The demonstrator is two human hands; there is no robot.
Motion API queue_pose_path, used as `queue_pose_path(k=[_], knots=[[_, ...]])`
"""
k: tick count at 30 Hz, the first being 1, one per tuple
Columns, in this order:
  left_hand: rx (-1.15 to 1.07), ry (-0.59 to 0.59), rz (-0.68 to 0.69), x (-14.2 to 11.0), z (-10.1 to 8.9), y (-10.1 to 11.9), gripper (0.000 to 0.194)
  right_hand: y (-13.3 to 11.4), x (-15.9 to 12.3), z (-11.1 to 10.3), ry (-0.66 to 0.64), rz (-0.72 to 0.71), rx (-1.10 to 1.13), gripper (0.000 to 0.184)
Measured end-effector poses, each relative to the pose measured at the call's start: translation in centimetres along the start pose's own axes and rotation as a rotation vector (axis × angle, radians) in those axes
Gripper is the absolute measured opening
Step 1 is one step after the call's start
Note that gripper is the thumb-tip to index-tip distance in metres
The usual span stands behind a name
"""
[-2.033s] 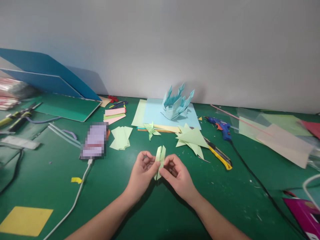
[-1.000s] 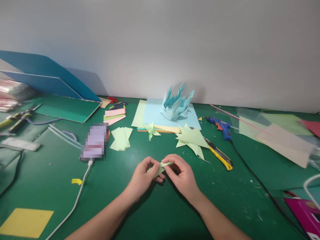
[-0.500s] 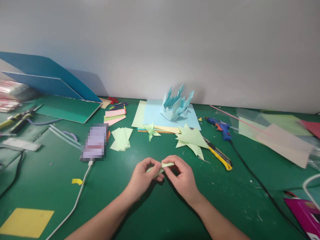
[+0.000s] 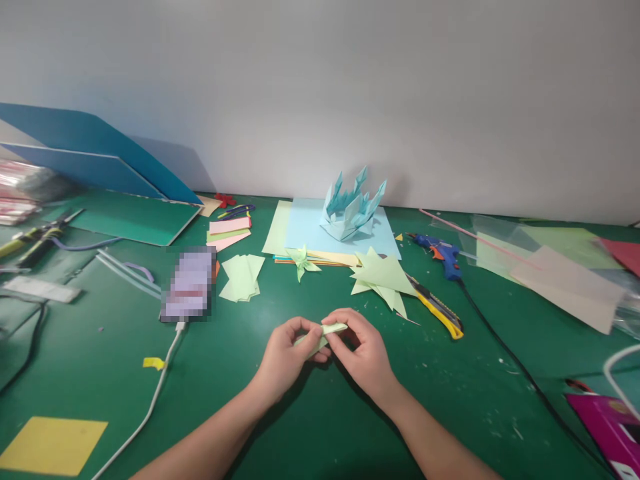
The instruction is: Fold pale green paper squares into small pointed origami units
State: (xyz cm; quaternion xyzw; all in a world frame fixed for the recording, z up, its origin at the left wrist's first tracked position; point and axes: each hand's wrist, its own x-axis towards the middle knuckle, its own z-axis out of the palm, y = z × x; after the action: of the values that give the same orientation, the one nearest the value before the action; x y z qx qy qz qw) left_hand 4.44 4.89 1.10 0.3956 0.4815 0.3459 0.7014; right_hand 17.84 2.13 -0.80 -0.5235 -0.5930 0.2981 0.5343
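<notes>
Between my two hands is a small piece of folded light green paper [image 4: 334,328], held above the green table. My left hand [image 4: 289,350] pinches its left part with thumb and fingers. My right hand [image 4: 361,350] is closed on its right part, thumb below the visible fold. Fingers hide much of the paper. Beyond the hands lies a light green paper flower [image 4: 303,262]. Light green paper pieces [image 4: 243,277] form a stack to the left, and a pile of pointed green paper pieces [image 4: 383,275] lies to the right.
A blue folded-paper piece [image 4: 350,217] with upright points stands on blue sheets at the back. To the right are a yellow utility knife [image 4: 440,315] and a blue glue gun [image 4: 443,253] with a black cord. A phone [image 4: 190,283] on a white cable lies left.
Both hands keep their grip on the folded green paper, with barely any movement. The whole view has shifted very slightly.
</notes>
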Motion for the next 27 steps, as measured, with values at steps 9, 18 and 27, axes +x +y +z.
queue_pose_path(k=[9, 18, 27], knots=[[0.002, 0.018, 0.018, 0.05, 0.07, -0.17, 0.032, 0.4, -0.11, 0.02, -0.028, 0.008, 0.022, 0.008], [0.029, -0.023, 0.059, 0.0, 0.0, -0.39, 0.034, 0.17, 0.13, -0.09, 0.011, 0.112, 0.098, 0.001], [0.091, -0.078, 0.077, 0.04, -0.36, -0.68, 0.031, 0.49, -0.01, -0.11, -0.007, 0.179, 0.117, 0.009]])
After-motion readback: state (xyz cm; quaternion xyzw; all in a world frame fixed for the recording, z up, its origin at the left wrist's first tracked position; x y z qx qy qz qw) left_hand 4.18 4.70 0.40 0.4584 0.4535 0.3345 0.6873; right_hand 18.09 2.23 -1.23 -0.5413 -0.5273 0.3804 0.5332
